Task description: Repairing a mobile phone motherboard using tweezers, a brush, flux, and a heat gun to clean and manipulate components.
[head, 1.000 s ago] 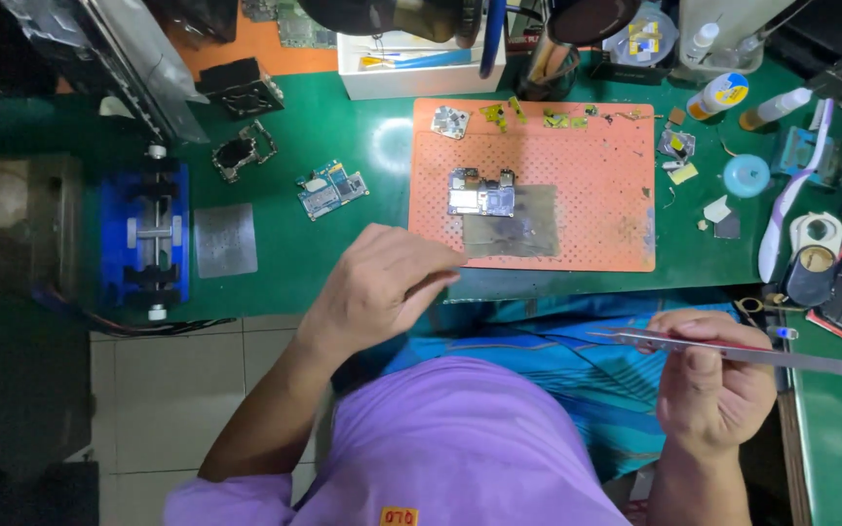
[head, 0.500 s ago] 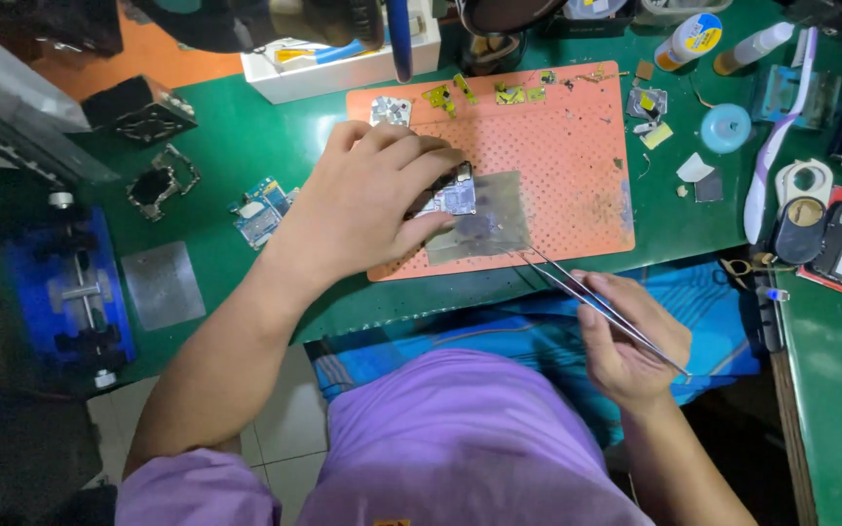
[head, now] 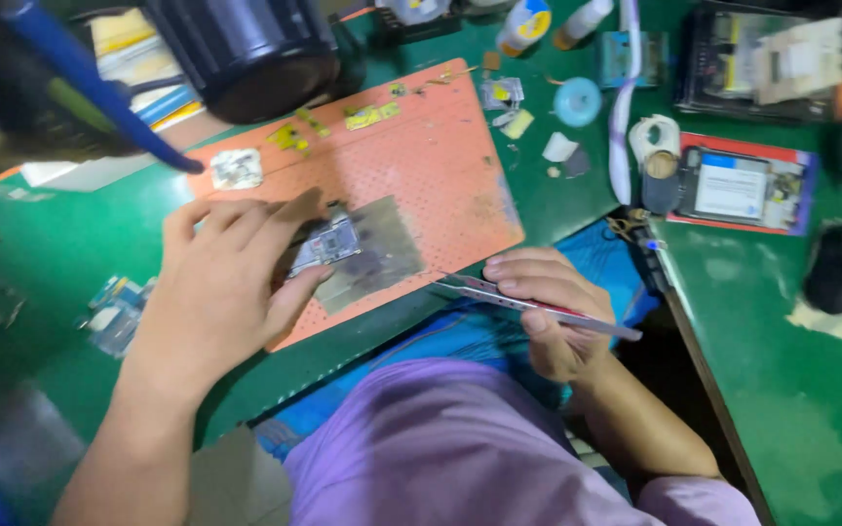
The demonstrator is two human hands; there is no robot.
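A: What containers can you make out around your bench (head: 70, 244)?

B: At twelve o'clock from your left hand (head: 221, 282) stands a dark round pot (head: 250, 49), but its inside is out of sight. Toward one o'clock at the far edge two small bottles (head: 548, 21) stand close together, and what they hold cannot be told. Toward three o'clock a red tray (head: 791, 190) carries a flat device with a pale screen (head: 731, 190).

A: And the piece you are working on?

B: It is a small circuit board (head: 325, 244), grey and silver, roughly rectangular, lying partly on a thin dull metal sheet (head: 382, 248) near the middle of the orange perforated mat (head: 421, 156). The board sits at one o'clock from your left hand, touching it.

A: How are your left fingers set?

B: They are spread and curved over the board's near end, thumb under its lower edge, pinning it to the mat.

A: And your right hand (head: 548, 312)?

B: It rests off the bench edge at four o'clock from the board. Its fingers are closed around slim metal tweezers (head: 528, 304), whose tip points to ten o'clock, toward the sheet's corner but just short of it.

A: Anything else on the mat?

B: Yellow scraps (head: 367, 117) lie at its far edge, and a small pale chip (head: 236, 168) at its left corner.
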